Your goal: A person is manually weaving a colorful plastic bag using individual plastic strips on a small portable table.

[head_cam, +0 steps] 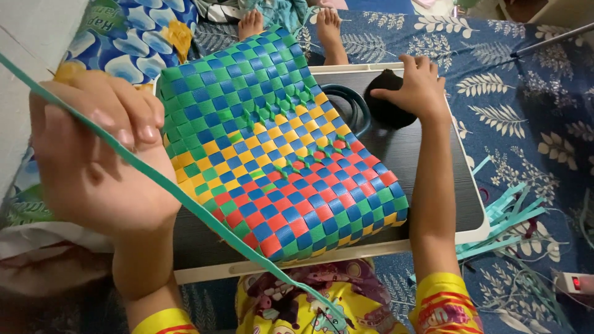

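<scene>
Weaving step: left hand (93, 167) fingers pinch a green strap (185, 198) pulled taut from the woven basket (278, 148); right hand (417, 86) fingers grip a black round object (387, 111) on the counter (427, 161).

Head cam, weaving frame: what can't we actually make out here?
- Black round object: the right hand covers its top; kind unclear.
- Green strip: its upper end runs off the left edge, so where it starts is unknown.
- Dark ring: mostly hidden behind the woven mat.
- Left hand: close and blurred; its grip on the strip is unclear.
- Small white device: cut off by the right edge.
</scene>
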